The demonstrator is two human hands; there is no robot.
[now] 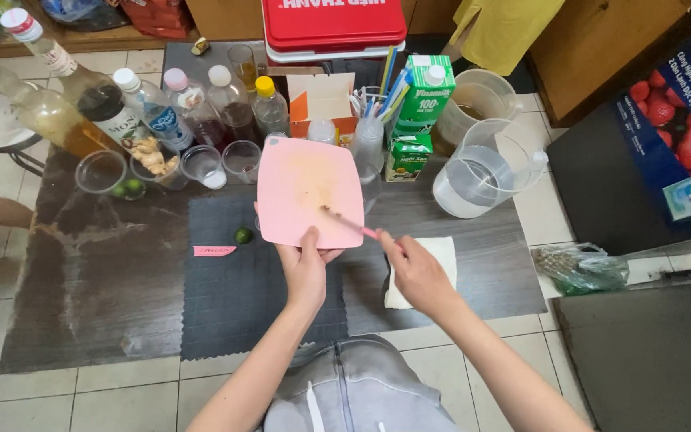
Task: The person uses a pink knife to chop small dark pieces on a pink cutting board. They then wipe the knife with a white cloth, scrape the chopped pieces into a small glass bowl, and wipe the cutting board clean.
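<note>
My left hand (305, 268) grips the near edge of a pink plastic cutting board (309, 188) and holds it tilted up above the dark mat (233, 296). My right hand (417, 268) holds a small knife with a pink handle (352, 224), its blade resting across the board's face. A small green lime (243, 235) lies on the mat just left of the board. A pink knife sheath (214, 250) lies farther left. A white paper napkin (433, 268) sits under my right hand.
Several bottles (133, 108) and clear plastic cups (201, 164) line the back of the low table. Two clear pitchers (485, 172), green milk cartons (421, 100), a straw holder (373, 120) and a red cooler (333, 28) stand behind. A bag of greens (581, 268) lies right.
</note>
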